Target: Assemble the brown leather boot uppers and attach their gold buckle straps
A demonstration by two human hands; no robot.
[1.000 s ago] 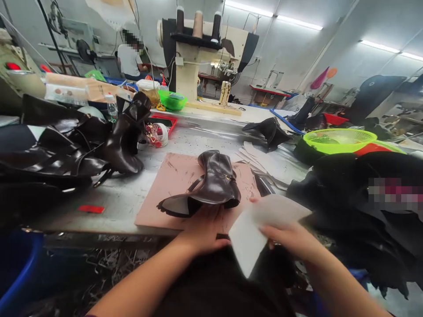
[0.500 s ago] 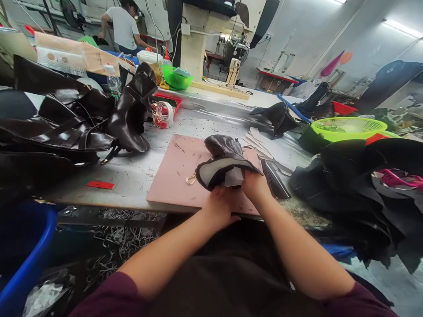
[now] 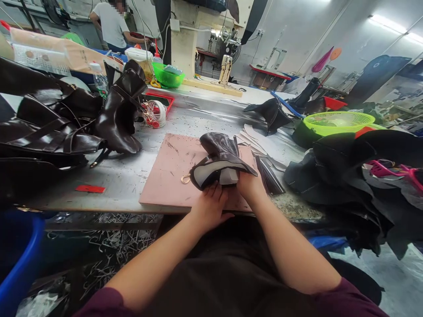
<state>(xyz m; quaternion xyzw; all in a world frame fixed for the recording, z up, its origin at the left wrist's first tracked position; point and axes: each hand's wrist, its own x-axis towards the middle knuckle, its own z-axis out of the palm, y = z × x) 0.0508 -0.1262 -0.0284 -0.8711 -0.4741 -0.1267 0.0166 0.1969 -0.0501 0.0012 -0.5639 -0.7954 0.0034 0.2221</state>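
Note:
A dark brown leather boot piece (image 3: pixel 220 147) with a pale lining lies over a pinkish board (image 3: pixel 158 176) at the table's front edge. My left hand (image 3: pixel 210 204) has its fingers on the near edge of the boot piece, the thumb pointing right. My right hand (image 3: pixel 250 187) grips the piece at its right end, with the fingertips hidden inside or behind it. A small greyish block-like patch (image 3: pixel 228 176) shows at the opening between my hands. Just left of the piece is a gold-coloured metal clip (image 3: pixel 185 178).
Glossy dark boots (image 3: pixel 119 114) are heaped at the left, near a red strip (image 3: pixel 90 189). Black leather pieces (image 3: pixel 346 185) hang over the edge at the right, below a yellow-green basket (image 3: pixel 339 119). A blue tub (image 3: pixel 36 246) stands lower left. A person (image 3: pixel 111 26) works behind.
The whole view has shifted, so the table's things appear farther left. The fingers of my left hand now show more spread on the boot piece, while my right hand keeps its grip.

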